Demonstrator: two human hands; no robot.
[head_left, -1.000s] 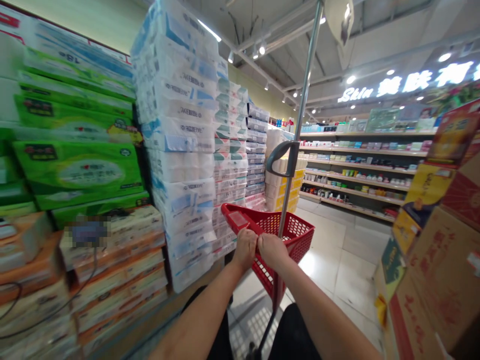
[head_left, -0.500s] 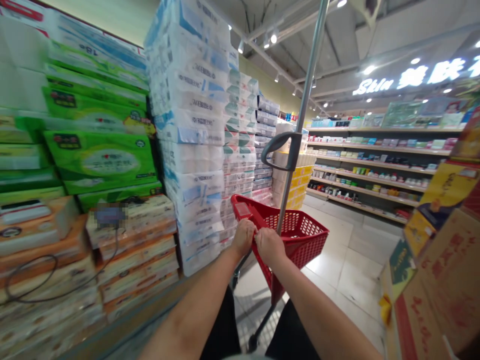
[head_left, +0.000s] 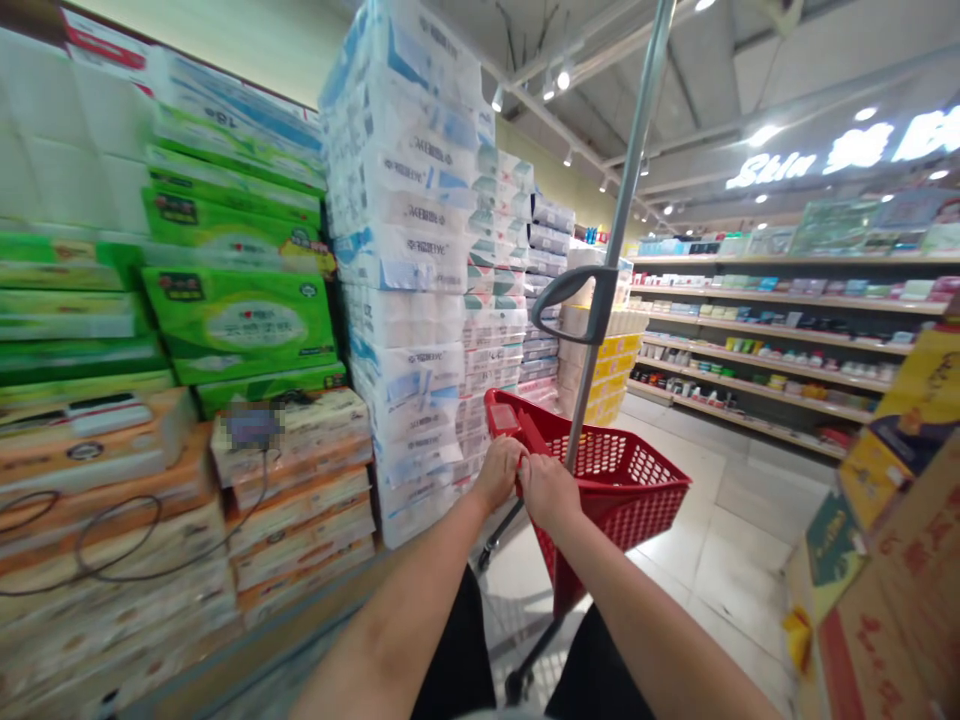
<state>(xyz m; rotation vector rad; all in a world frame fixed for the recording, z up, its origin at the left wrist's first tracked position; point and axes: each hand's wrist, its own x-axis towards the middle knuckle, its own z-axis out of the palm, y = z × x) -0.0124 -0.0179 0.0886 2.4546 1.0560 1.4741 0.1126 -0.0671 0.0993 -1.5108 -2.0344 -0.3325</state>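
Observation:
In front of me is a red plastic shopping cart (head_left: 637, 510) with perforated sides. Its handle (head_left: 529, 432) is gripped by both of my hands, side by side. My left hand (head_left: 498, 474) has its fingers wrapped round the bar; my right hand (head_left: 551, 492) holds the same bar just to the right. A metal pole (head_left: 637, 120) with a grey loop grip (head_left: 598, 305) rises from the cart. Parts of the basket's inside and of the bar are hidden by the cart wall and my hands.
Tall stacks of white tissue packs (head_left: 409, 250) and green tissue packs (head_left: 247, 320) line the left side. Orange packs (head_left: 307, 500) with a black cable lie low there. Cardboard boxes (head_left: 892, 590) flank the right. Shelves (head_left: 757, 330) stand beyond the tiled floor (head_left: 697, 580).
The whole scene has shifted slightly to the right in view as my head turns left. Both hands stay on the cart handle.

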